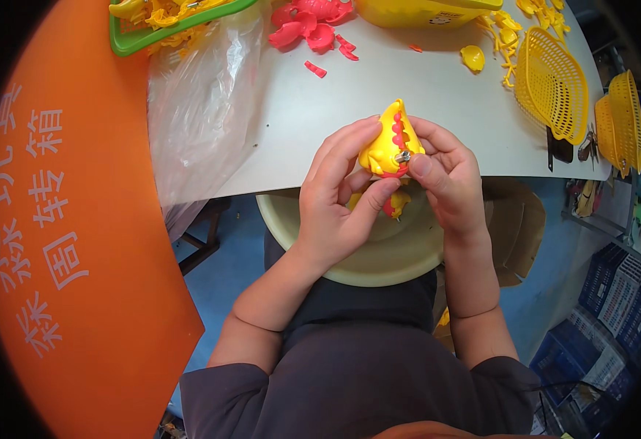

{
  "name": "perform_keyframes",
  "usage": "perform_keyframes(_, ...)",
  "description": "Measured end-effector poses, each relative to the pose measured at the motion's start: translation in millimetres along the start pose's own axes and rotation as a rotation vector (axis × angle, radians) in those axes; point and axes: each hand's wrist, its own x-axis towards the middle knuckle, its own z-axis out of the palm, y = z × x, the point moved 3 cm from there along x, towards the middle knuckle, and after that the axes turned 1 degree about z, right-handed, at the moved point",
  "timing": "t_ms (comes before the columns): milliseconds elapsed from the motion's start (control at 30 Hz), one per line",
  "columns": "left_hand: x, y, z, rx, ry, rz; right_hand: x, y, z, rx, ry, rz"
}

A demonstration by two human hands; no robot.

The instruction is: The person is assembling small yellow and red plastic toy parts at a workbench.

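Note:
Between my two hands is a yellow plastic toy figure (379, 155) with a pointed top and a red scalloped strip down its side. My left hand (337, 192) closes around its left side, thumb near the bottom. From the right, my right hand (450, 170) grips it, with the thumb by a small silvery metal piece (403, 156) low on the toy. I cannot tell whether that piece is fixed to it. Below, in a cream basin (364, 276) on my lap, a similar yellow and red toy (399, 204) is partly hidden by my hands.
Red plastic parts (319, 38) lie on the white table (291, 139). A clear plastic bag (207, 110) and a green-rimmed tray (126, 45) are at left, beside a large orange box (108, 256). At right are yellow parts (472, 58), a yellow basket (551, 84) and a cardboard box (514, 227).

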Motion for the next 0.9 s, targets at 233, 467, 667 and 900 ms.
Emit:
perform_keyframes(233, -1, 3, 2, 0.087, -0.019, 0.036, -3, 2, -1, 0.003, -0.001, 0.003)
perform_keyframes(467, -3, 8, 7, 0.228, 0.020, 0.078, -3, 9, -2, 0.193, -0.027, -0.083)
perform_keyframes(667, -5, 4, 7, 0.273, 0.122, 0.178, -3, 8, -1, 0.164, -0.051, -0.048)
perform_keyframes(900, 3, 21, 2, 0.426, 0.009, 0.121, -6, 19, -3, 0.065, -0.048, -0.195)
